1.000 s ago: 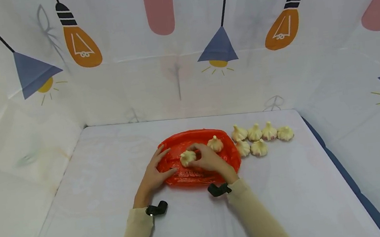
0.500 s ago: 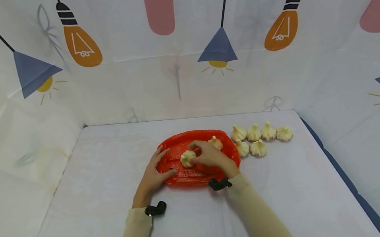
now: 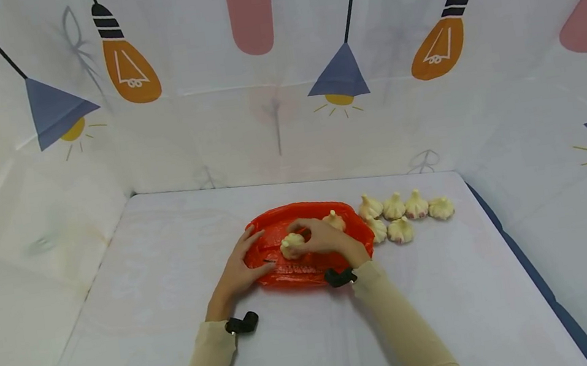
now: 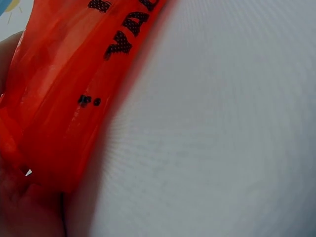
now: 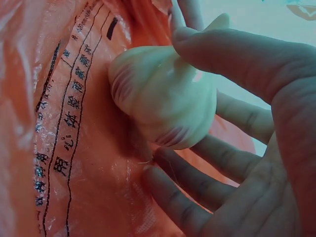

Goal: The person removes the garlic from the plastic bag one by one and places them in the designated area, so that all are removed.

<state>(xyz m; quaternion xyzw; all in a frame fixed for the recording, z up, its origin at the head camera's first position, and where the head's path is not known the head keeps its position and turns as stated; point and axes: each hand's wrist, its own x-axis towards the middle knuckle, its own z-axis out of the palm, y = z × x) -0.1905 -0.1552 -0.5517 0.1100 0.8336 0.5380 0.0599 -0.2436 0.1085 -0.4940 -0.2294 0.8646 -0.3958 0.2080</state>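
A red plastic bag [image 3: 308,209] lies spread on the white table, dark printing on its side. At its left rim is my left hand [image 3: 235,271], fingers and thumb spread apart and touching the bag. Over the bag's middle, my right hand [image 3: 326,240] grips a garlic bulb [image 3: 292,245]. In the right wrist view the thumb presses near the neck of the bulb [image 5: 158,98], with fingers behind and below it. A second garlic bulb [image 3: 335,221] sits toward the bag's back right, partly hidden by the right hand. The left wrist view mostly shows the bag's outer side [image 4: 69,108].
Several more garlic bulbs [image 3: 416,204] stand in two rows on the table [image 3: 452,286], just right of the bag. White cloth [image 3: 181,136] printed with lamps and bulbs hangs behind and at both sides. The table's back edge runs beyond the bag.
My right wrist has shifted slightly forward while the fingers keep hold of the garlic bulb over the bag. The left hand stays at the rim. The head view has moved a little.
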